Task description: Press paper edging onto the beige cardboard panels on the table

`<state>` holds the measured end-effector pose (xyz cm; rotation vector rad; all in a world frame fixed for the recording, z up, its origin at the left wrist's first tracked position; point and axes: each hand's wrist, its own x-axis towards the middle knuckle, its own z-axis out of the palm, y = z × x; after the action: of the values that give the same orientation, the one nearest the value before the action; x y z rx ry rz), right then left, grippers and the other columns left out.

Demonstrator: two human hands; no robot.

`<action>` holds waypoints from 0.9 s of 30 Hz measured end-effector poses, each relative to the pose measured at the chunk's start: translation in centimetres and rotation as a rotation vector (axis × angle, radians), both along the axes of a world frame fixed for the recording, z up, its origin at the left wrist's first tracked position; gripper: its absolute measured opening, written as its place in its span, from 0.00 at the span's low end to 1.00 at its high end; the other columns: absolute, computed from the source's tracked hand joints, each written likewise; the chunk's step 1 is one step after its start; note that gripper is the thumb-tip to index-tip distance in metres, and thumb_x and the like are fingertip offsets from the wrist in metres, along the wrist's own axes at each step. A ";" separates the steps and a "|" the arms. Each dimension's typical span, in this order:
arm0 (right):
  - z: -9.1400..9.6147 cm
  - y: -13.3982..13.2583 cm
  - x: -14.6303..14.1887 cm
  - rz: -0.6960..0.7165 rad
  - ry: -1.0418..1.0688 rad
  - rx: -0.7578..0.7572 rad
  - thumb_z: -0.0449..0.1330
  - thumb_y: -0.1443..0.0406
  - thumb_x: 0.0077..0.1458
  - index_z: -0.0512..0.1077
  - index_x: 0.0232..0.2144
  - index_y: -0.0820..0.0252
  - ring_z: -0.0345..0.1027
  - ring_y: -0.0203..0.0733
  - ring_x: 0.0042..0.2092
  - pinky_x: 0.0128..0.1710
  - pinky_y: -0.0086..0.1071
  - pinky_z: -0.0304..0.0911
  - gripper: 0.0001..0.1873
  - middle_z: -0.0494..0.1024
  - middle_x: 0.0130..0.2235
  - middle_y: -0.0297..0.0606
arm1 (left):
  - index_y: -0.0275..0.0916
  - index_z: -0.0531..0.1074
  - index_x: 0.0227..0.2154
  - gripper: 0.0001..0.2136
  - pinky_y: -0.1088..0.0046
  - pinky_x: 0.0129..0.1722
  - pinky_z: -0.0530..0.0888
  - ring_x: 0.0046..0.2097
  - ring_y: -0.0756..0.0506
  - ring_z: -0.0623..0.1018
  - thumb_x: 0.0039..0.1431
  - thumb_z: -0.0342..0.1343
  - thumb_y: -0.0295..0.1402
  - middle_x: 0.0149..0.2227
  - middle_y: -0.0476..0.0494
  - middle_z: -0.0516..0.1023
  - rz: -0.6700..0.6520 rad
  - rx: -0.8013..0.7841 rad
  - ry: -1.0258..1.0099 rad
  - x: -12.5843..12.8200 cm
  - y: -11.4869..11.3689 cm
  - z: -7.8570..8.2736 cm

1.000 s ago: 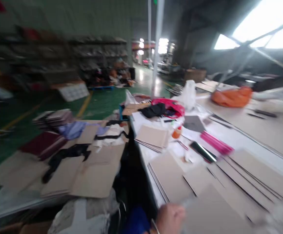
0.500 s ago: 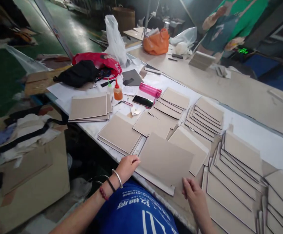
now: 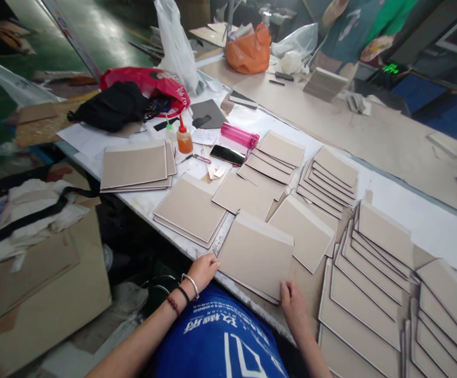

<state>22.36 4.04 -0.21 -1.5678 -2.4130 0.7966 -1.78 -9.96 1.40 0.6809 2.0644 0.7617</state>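
Note:
A flat beige board (image 3: 254, 257) with a paler strip along its far edge lies at the table's near edge, apparently on top of another board. My left hand (image 3: 205, 270) is closed, fingers pinched at the board's near left corner. At the near right corner, my right hand (image 3: 293, 304) grips the edge between thumb and curled fingers. Left of it rests a small pile of similar boards (image 3: 191, 210). Another board with a pale strip (image 3: 303, 231) lies just to the right. Fanned rows of dark-edged boards (image 3: 364, 304) spread further right.
Beyond the boards are a phone (image 3: 227, 155), a pink bottle (image 3: 239, 135), an orange glue bottle (image 3: 184, 139) and a pink-handled cutter (image 3: 200, 157). A black bag (image 3: 112, 107) sits at the back left. Cartons (image 3: 51, 278) stand on the floor. Another person (image 3: 354, 37) stands across the table.
The board between my hands has shifted towards me. Its pale strip now shows at the far edge, where before one showed along the near edge. My right hand moved slightly left.

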 end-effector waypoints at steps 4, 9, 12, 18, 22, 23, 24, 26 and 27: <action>0.0 -0.1 0.1 -0.004 -0.018 -0.015 0.41 0.52 0.50 0.55 0.22 0.53 0.61 0.42 0.24 0.27 0.34 0.56 0.15 0.64 0.20 0.33 | 0.39 0.61 0.17 0.10 0.75 0.29 0.59 0.25 0.49 0.66 0.52 0.48 0.29 0.17 0.54 0.63 -0.015 -0.016 -0.007 -0.1 0.1 -0.2; -0.3 0.0 0.2 0.005 -0.063 -0.049 0.42 0.52 0.51 0.55 0.22 0.53 0.62 0.42 0.25 0.28 0.33 0.56 0.14 0.64 0.21 0.33 | 0.39 0.61 0.17 0.10 0.74 0.29 0.60 0.24 0.49 0.66 0.51 0.47 0.30 0.17 0.53 0.64 -0.033 -0.045 -0.015 -0.3 0.3 -0.1; -0.6 0.0 0.2 0.010 -0.070 -0.034 0.42 0.53 0.51 0.56 0.22 0.54 0.62 0.41 0.25 0.29 0.33 0.56 0.14 0.65 0.22 0.34 | 0.40 0.60 0.17 0.09 0.74 0.29 0.61 0.24 0.49 0.67 0.51 0.47 0.31 0.16 0.53 0.65 -0.046 -0.062 -0.018 -0.5 0.5 0.0; -0.6 -0.3 0.0 0.003 -0.138 -0.032 0.43 0.58 0.54 0.59 0.23 0.55 0.63 0.41 0.28 0.29 0.31 0.54 0.13 0.68 0.24 0.36 | 0.41 0.60 0.18 0.10 0.73 0.27 0.64 0.23 0.48 0.69 0.49 0.45 0.38 0.16 0.52 0.67 -0.084 -0.096 -0.067 -0.6 0.4 -0.7; -0.4 -0.2 -0.3 -0.010 -0.202 -0.059 0.47 0.63 0.56 0.63 0.26 0.58 0.65 0.40 0.29 0.30 0.30 0.53 0.10 0.71 0.26 0.37 | 0.41 0.61 0.17 0.12 0.72 0.26 0.66 0.23 0.46 0.71 0.44 0.45 0.44 0.16 0.50 0.69 -0.104 -0.107 -0.082 -0.9 0.6 -1.1; -0.4 -0.2 -0.3 -0.014 -0.210 -0.065 0.47 0.64 0.56 0.64 0.26 0.59 0.65 0.40 0.30 0.30 0.30 0.53 0.09 0.71 0.27 0.37 | 0.41 0.61 0.17 0.13 0.71 0.26 0.66 0.23 0.46 0.71 0.43 0.45 0.46 0.17 0.49 0.69 -0.104 -0.107 -0.088 -0.9 0.6 -1.1; -0.3 -0.2 -0.3 -0.015 -0.213 -0.072 0.48 0.64 0.56 0.64 0.27 0.59 0.65 0.40 0.30 0.30 0.29 0.53 0.09 0.72 0.27 0.38 | 0.41 0.61 0.18 0.14 0.71 0.26 0.67 0.23 0.46 0.71 0.42 0.45 0.47 0.17 0.49 0.69 -0.101 -0.106 -0.095 -1.0 0.7 -1.1; -0.2 -0.2 -0.2 -0.011 -0.208 -0.092 0.48 0.64 0.57 0.64 0.27 0.59 0.64 0.39 0.30 0.31 0.29 0.53 0.09 0.72 0.27 0.37 | 0.41 0.61 0.18 0.15 0.71 0.26 0.68 0.23 0.46 0.71 0.40 0.45 0.48 0.16 0.49 0.69 -0.091 -0.109 -0.113 -0.9 0.8 -0.9; -0.1 -0.2 -0.2 -0.009 -0.203 -0.103 0.48 0.64 0.57 0.65 0.27 0.59 0.64 0.39 0.30 0.31 0.29 0.53 0.09 0.72 0.28 0.37 | 0.41 0.61 0.18 0.15 0.70 0.26 0.68 0.23 0.46 0.71 0.39 0.45 0.49 0.16 0.49 0.69 -0.083 -0.111 -0.122 -0.9 0.8 -0.8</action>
<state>22.15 3.84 -0.33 -1.7762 -2.5380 0.8082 -2.70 -9.15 0.61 0.6384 1.9398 0.6220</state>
